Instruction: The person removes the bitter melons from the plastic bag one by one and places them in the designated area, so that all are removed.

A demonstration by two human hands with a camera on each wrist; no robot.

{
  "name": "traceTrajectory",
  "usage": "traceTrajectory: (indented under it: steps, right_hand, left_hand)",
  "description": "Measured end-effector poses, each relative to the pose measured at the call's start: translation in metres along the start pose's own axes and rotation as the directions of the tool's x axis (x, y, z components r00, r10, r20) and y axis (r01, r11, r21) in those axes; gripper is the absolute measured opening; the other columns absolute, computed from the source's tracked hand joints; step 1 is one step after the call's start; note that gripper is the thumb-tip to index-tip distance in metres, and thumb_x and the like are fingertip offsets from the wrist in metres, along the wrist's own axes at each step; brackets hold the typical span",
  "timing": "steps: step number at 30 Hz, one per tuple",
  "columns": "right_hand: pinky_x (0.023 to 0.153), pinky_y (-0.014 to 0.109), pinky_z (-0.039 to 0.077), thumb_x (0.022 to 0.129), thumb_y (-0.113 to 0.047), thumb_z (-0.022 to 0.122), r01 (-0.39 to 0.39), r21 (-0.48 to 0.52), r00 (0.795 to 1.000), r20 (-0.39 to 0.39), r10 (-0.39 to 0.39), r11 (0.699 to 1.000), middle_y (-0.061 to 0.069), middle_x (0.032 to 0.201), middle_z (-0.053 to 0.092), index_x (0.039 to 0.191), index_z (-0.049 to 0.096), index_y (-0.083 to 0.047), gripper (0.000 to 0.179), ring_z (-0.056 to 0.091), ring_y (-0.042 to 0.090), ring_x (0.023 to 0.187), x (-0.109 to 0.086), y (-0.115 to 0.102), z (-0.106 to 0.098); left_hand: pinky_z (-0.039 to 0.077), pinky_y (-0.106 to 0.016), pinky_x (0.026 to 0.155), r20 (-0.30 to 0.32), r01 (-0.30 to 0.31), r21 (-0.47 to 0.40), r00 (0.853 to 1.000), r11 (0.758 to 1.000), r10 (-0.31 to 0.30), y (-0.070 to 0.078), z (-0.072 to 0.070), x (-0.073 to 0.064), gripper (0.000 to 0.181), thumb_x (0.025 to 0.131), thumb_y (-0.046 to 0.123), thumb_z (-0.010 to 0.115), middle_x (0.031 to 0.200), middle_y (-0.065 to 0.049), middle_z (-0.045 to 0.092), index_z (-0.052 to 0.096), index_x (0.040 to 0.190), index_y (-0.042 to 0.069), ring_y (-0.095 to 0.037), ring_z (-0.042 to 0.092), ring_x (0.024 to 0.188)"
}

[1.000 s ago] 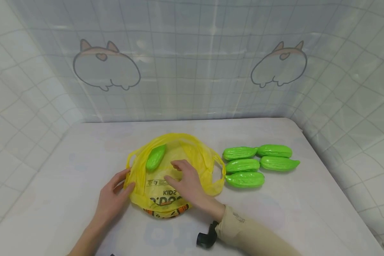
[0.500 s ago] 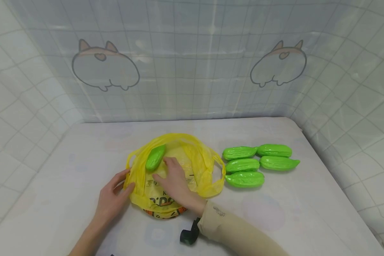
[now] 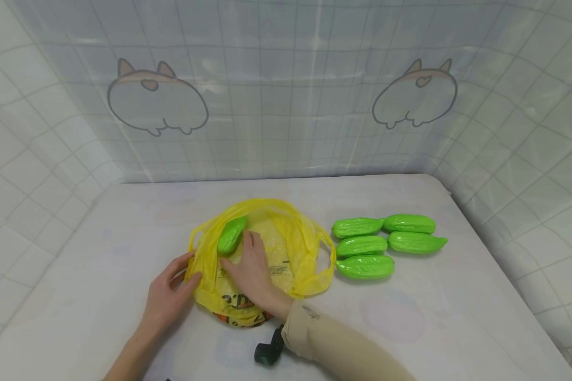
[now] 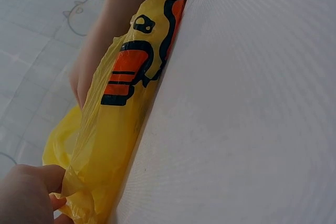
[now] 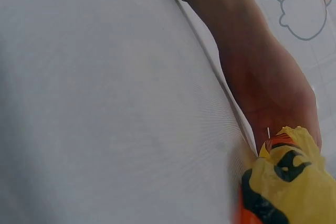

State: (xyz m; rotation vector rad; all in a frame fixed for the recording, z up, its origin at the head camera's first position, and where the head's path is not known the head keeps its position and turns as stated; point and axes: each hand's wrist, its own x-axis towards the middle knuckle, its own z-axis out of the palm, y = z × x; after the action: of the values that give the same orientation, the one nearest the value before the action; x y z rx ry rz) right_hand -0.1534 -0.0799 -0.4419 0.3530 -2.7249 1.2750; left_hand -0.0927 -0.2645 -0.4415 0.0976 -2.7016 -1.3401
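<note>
A yellow plastic bag (image 3: 310, 259) with printed lettering and a cartoon lies with its mouth spread. Inside it, at the left, rests a glossy bright green bitter melon (image 3: 231, 236). My left hand (image 3: 169, 291) pinches the bag's left rim; the left wrist view shows the thumb against the yellow film (image 4: 94, 161). My right hand (image 3: 253, 270) reaches into the bag, fingers and thumb spread beside the lower right end of the bitter melon. Whether the fingertips touch it is hard to see. In the right wrist view the bag hides the right hand's fingers.
Several more green bitter melons (image 3: 365, 267) lie grouped right of the bag on the white table (image 3: 410, 328). A black wrist device (image 3: 269, 349) sits under the right sleeve. A tiled backdrop (image 3: 286, 106) with two cartoon animals rises behind the table.
My right hand has moved left inside the bag, from its middle toward the bitter melon. The left hand and the bitter melons stay where they were.
</note>
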Motion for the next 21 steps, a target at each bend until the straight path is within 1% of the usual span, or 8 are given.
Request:
traceTrajectory:
  steps: [5,9,12,21]
  right_hand:
    - [0.105,0.034,0.05,0.087,-0.038,0.075,0.008,-0.028,1.0,-0.023,-0.009,1.0,0.013,0.14,0.046,0.148,0.038,0.001,0.081,0.052,0.021,0.123,0.002,0.0008,0.0042]
    - [0.104,0.033,0.05,0.088,-0.038,0.074,0.013,-0.029,0.999,-0.044,-0.014,0.999,0.012,0.138,0.047,0.147,0.039,0.002,0.079,0.052,0.02,0.121,0.0033,0.0014,0.0071]
    - [0.104,0.034,0.05,0.088,-0.037,0.073,0.009,-0.011,0.999,-0.053,-0.01,1.0,0.012,0.137,0.048,0.147,0.04,0.002,0.078,0.052,0.021,0.121,0.0035,0.0024,0.0085]
    - [0.103,0.036,0.05,0.09,-0.029,0.072,-0.024,0.044,0.999,-0.025,0.025,0.999,0.011,0.133,0.051,0.148,0.041,-0.001,0.072,0.054,0.021,0.119,0.0027,0.0022,0.0016]
  left_hand:
    - [0.033,0.006,0.091,0.003,0.009,0.003,1.0,1.0,-0.009,0.0001,0.0001,-0.0003,0.053,0.099,0.034,0.063,0.148,-0.012,0.051,0.049,0.146,0.015,-0.03,0.049,0.135]
    - [0.033,0.006,0.091,0.002,0.006,0.006,1.0,1.0,-0.006,-0.0011,0.0005,0.0,0.053,0.099,0.034,0.063,0.147,-0.012,0.051,0.049,0.146,0.015,-0.03,0.05,0.134]
    - [0.033,0.006,0.091,-0.001,0.0,0.01,1.0,1.0,0.0,-0.0016,0.0006,-0.0003,0.052,0.099,0.033,0.063,0.147,-0.012,0.052,0.049,0.146,0.015,-0.031,0.05,0.134]
    - [0.034,0.005,0.091,-0.005,-0.009,0.025,1.0,1.0,0.009,0.0005,-0.0005,0.0004,0.052,0.098,0.031,0.064,0.147,-0.012,0.052,0.049,0.146,0.016,-0.031,0.051,0.134]
